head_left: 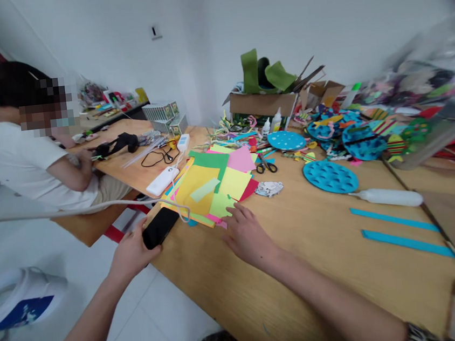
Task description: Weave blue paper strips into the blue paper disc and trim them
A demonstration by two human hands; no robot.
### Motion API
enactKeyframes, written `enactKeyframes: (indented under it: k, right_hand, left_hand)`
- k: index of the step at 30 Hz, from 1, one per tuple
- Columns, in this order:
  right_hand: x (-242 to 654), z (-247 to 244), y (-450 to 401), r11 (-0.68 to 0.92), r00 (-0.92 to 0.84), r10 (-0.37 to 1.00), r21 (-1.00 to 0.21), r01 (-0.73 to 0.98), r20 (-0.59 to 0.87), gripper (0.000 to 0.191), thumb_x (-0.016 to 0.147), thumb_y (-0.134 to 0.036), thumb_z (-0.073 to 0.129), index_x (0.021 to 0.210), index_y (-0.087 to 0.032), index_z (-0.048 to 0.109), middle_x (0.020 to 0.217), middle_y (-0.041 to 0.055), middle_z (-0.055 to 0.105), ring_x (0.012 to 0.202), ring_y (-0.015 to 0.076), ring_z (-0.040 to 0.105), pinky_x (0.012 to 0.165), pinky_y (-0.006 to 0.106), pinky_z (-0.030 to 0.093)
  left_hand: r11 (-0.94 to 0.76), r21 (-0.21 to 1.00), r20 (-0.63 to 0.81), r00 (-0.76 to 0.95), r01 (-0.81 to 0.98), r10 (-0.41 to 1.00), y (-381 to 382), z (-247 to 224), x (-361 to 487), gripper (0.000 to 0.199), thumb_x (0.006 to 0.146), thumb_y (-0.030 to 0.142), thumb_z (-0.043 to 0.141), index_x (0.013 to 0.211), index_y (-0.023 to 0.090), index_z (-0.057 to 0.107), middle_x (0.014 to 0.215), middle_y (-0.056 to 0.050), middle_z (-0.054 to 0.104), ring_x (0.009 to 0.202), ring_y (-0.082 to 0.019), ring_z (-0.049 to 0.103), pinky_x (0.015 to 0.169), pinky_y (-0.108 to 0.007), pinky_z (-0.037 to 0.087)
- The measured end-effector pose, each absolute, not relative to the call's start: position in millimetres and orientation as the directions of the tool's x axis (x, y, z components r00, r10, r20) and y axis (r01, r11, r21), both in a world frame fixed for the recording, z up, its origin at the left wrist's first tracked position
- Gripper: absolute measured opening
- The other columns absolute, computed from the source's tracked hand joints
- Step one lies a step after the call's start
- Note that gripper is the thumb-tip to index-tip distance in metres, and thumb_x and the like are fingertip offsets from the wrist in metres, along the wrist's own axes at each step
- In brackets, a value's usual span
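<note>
My left hand (132, 248) grips a black smartphone (160, 227) at the table's left edge, with the thumb along its near side. My right hand (248, 236) hovers at or rests on the near corner of a pile of coloured paper (200, 187), its fingers stretched out and apart; whether it touches the sheets I cannot tell. Yellow, green, pink and red sheets overlap in the pile. Across the pile's left part lies a white cable (183, 210) that runs off to the left. Black-handled scissors (266, 166) and a crumpled patterned paper (269, 189) lie just beyond.
A white power bank (162, 181) sits left of the paper. Rightward are a blue dimpled disc (329, 176), a white glue bottle (391, 196) and two blue strips (408, 243). Behind stands a cardboard box (261, 104). A person (35, 163) sits at left, near a white bucket (25, 295).
</note>
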State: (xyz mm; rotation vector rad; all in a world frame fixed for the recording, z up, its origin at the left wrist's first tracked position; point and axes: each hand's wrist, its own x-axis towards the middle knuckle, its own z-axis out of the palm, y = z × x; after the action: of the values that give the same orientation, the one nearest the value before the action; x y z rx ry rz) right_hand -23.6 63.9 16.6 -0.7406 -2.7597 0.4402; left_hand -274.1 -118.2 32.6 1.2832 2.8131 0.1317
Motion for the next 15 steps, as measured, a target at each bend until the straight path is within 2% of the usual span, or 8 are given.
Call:
enactKeyframes:
  k: [5,9,15]
  right_hand:
    - [-43.4,14.4,56.9,0.818,-0.856,0.513,-0.336,0.466,0.062,0.048,0.086,-0.035,0.058,0.129,-0.013,0.056,0.143,0.0158,0.044,0.136,0.0345,0.029,0.111,0.051,0.023]
    - [-44.5,10.2,54.9,0.827,-0.866,0.495,-0.347,0.443,0.075,0.047,0.086,-0.034,0.057,0.128,-0.012,0.056,0.142,0.0160,0.046,0.136,0.0342,0.030,0.111,0.050,0.023]
    - [-24.9,2.3,59.5,0.792,-0.839,0.534,-0.412,0.450,0.109,0.042,0.085,-0.029,0.058,0.126,-0.016,0.059,0.137,0.0123,0.051,0.132,0.0309,0.035,0.110,0.046,0.028]
  left_hand:
    - [0.647,0.101,-0.040,-0.647,0.756,0.761,-128.1,32.2,-268.4,0.082,0.070,0.043,0.059,0.141,0.018,0.026,0.112,-0.012,0.065,0.103,-0.030,0.062,0.081,-0.037,0.047]
    - [0.592,0.108,-0.049,-0.591,0.798,0.805,-133.9,31.7,-263.9,0.078,0.071,0.039,0.057,0.140,0.015,0.028,0.119,-0.013,0.062,0.110,-0.030,0.058,0.085,-0.036,0.046]
    - [0.595,0.101,-0.003,-0.598,0.797,0.801,-129.0,25.9,-264.5,0.076,0.071,0.040,0.058,0.138,0.016,0.031,0.118,-0.012,0.063,0.108,-0.031,0.058,0.085,-0.037,0.047]
